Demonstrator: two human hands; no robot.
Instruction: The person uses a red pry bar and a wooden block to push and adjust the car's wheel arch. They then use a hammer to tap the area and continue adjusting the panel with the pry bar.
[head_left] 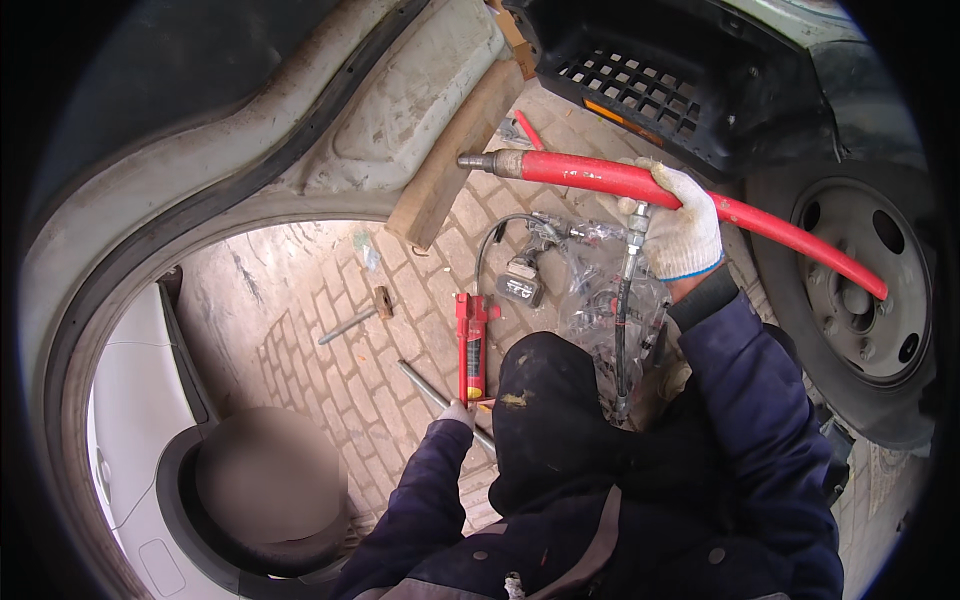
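My right hand [682,222], in a white knitted glove, is wrapped round a long red hydraulic ram [600,180]. The ram's steel tip meets or nearly meets a wooden beam [455,150] at its left; its thinner red end reaches over a wheel [850,270] at the right. A black hose [622,340] hangs from a metal coupling [636,232] just under this hand. My left hand [460,411], also gloved, closes on the near end of a red hydraulic hand pump [473,345] on the paving; its fingers are partly hidden.
A hammer [360,315] and a metal bar [425,382] lie on the brick paving. Beyond my knee are a cordless power tool [522,280] and clear plastic wrapping [590,290]. A pale vehicle frame [370,130] arches at upper left; a black step [640,85] juts out at upper right.
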